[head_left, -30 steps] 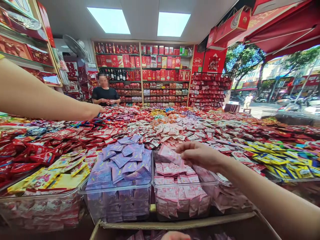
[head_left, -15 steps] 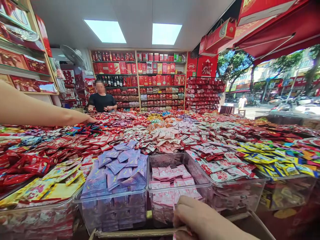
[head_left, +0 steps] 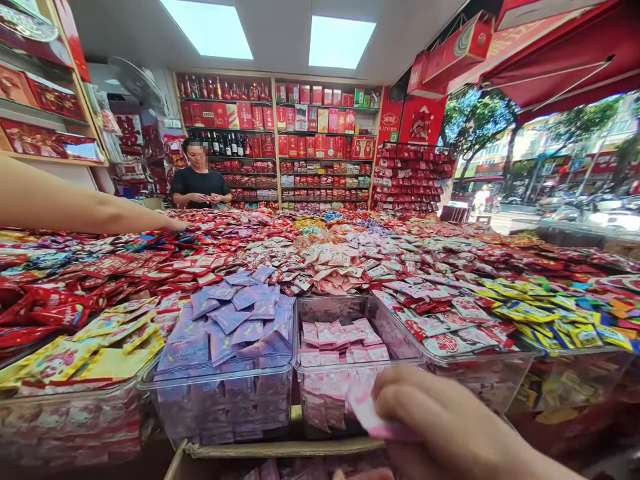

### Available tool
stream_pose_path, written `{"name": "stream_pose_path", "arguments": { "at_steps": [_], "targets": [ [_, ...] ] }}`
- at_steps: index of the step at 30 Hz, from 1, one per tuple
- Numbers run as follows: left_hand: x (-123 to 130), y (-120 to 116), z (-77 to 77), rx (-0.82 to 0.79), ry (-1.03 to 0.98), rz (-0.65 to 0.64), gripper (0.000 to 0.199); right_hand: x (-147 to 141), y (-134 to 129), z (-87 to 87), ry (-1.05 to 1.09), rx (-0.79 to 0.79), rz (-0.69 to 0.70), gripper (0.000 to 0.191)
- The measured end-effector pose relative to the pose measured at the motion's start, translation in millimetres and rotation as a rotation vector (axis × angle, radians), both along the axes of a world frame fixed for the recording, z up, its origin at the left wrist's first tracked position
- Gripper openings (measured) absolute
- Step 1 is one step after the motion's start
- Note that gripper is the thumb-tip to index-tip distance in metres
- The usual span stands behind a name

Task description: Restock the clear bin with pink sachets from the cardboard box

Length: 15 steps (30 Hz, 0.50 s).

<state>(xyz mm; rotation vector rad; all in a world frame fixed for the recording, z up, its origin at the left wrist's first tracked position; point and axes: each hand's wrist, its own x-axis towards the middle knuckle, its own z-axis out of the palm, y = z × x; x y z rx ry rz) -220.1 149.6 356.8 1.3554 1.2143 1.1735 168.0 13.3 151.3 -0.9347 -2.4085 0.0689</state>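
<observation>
My right hand (head_left: 425,407) is closed on a pink candy packet (head_left: 373,407), blurred by motion. It is in front of a clear plastic bin (head_left: 360,367) of similar pink packets. A cardboard box (head_left: 260,451) stands below the bins at the bottom edge, with pinkish packets dimly visible inside. Over this box, a sliver of skin, apparently my left hand (head_left: 367,475), shows at the frame's bottom; its grip is cut off. Left of the pink bin is a clear bin of purple packets (head_left: 235,327).
Another person's arm (head_left: 100,210) reaches in from the left over heaped packets. A person in a black top (head_left: 200,185) stands behind the display. Yellow packets (head_left: 100,347) fill a bin at left, red-and-white packets (head_left: 455,327) one at right. Stocked shelves (head_left: 277,143) line the back.
My right hand has moved slightly right and up from the cardboard box's edge, and the pink packet in it now shows plainly. A sliver of skin has appeared at the bottom. The view has tilted downward.
</observation>
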Motion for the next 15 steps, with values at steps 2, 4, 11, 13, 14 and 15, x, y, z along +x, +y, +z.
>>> {"name": "stream_pose_path", "arguments": {
  "at_steps": [2, 4, 11, 13, 14, 15],
  "targets": [
    [-9.2, 2.4, 3.8, -0.033, -0.008, -0.028, 0.082, -3.1, 31.9, 19.3, 0.063, 0.071, -0.106, 0.009],
    [-14.3, 2.2, 13.8, -0.114, 0.008, -0.079, 0.09, -14.3, 69.0, 24.9, -0.013, 0.101, -0.155, 0.009],
    [59.9, -67.3, -27.2, -0.178, 0.095, -0.371, 0.097, -60.9, 153.6, -14.6, -0.427, 0.078, 0.011, 0.01],
    [112.2, -110.8, -102.1, -0.209, 0.11, -0.454, 0.096, -64.9, 160.0, -24.6, -0.444, 0.07, 0.017, 0.012],
    [139.0, -132.6, -144.8, -0.202, 0.111, -0.537, 0.093, -65.6, 161.7, -28.6, -0.447, 0.065, 0.02, 0.012],
    [163.8, -152.5, -186.3, -0.184, 0.106, -0.614, 0.078, -65.7, 162.8, -32.2, -0.446, 0.059, 0.027, 0.012]
  ]
}}
